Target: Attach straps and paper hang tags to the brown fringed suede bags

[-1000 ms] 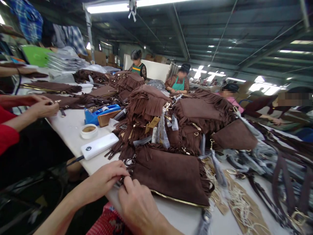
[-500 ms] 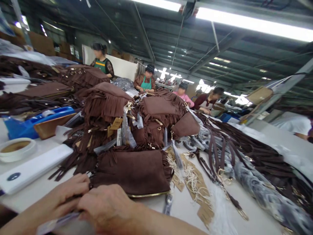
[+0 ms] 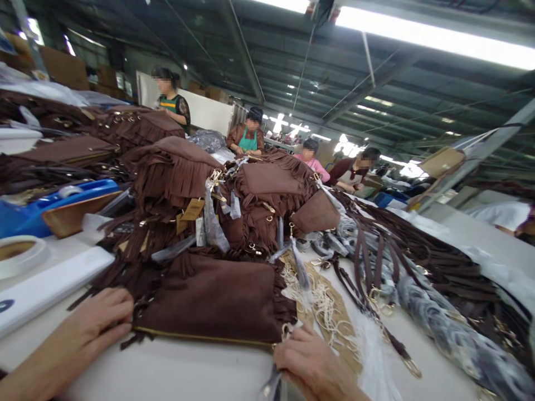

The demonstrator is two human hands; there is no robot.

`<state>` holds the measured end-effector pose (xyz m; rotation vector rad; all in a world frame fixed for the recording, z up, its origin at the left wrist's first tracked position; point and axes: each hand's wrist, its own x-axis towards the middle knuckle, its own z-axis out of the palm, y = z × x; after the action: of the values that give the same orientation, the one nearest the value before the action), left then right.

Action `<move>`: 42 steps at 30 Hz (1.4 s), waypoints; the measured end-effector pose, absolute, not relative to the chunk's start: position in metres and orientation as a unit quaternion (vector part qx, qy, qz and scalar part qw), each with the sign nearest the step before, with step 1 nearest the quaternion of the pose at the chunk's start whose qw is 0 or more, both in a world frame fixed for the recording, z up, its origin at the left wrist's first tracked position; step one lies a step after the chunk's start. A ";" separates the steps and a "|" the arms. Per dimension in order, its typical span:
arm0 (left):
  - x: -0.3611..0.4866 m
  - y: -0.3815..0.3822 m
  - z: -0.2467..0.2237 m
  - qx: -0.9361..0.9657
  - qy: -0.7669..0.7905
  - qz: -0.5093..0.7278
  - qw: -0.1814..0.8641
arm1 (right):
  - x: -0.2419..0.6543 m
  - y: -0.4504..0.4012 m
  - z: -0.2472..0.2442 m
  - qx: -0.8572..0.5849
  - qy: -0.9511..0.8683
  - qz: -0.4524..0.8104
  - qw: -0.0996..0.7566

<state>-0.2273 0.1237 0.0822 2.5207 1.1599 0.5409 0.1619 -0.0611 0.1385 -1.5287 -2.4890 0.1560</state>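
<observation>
- Surface: a pale, smooth table (image 3: 188, 376), bare in front of the bag (image 3: 217, 295).
- Room: a large hall under a dark ribbed roof with a tube light (image 3: 418, 36); at least four people (image 3: 249, 142) beyond the bag.
- Left of the bag: a white device (image 3: 54, 287), a tape roll (image 3: 35, 259) and a blue dispenser (image 3: 25, 217).
- Behind the bag: a high pile (image 3: 276, 181) of similar bags, with a tag (image 3: 193, 209) hanging there.
- Right of the bag: white strings (image 3: 334, 312) on brown card; farther right, straps (image 3: 438, 250).
- Position: the bag lies flat on the table between the two hands, zip edge nearest the wearer.
- Left hand (image 3: 102, 317): at the bag's left end, fingers close together and bent; grip on the bag cannot be determined.
- Right hand (image 3: 307, 356): just beside the bag's near right corner, fingers curled by a plastic-wrapped piece (image 3: 271, 387); whether it pinches this cannot be determined.
- Materials: bag dark brown, matt, suede-like, roughly rectangular, fringed at the ends; zip (image 3: 200, 337) gold-coloured; straps narrow, dark, with gold-coloured metal fittings.
</observation>
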 end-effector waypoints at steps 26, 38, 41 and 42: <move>0.002 0.058 0.120 0.968 0.097 0.107 0.207 | 0.143 -0.073 0.092 -0.758 -0.470 0.250 0.377; -0.012 0.067 0.125 0.965 0.108 0.092 0.220 | 0.158 -0.083 0.109 -0.731 -0.552 0.239 0.323; -0.012 0.065 0.124 0.967 0.109 0.083 0.217 | 0.162 -0.089 0.111 -0.737 -0.574 0.206 0.292; -0.011 0.064 0.124 0.966 0.113 0.079 0.217 | 0.163 -0.090 0.113 -0.740 -0.576 0.201 0.284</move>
<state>-0.0115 0.0643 0.1240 2.6778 0.3129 0.2192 0.1625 -0.0900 0.1126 -1.9799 -1.5416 0.5380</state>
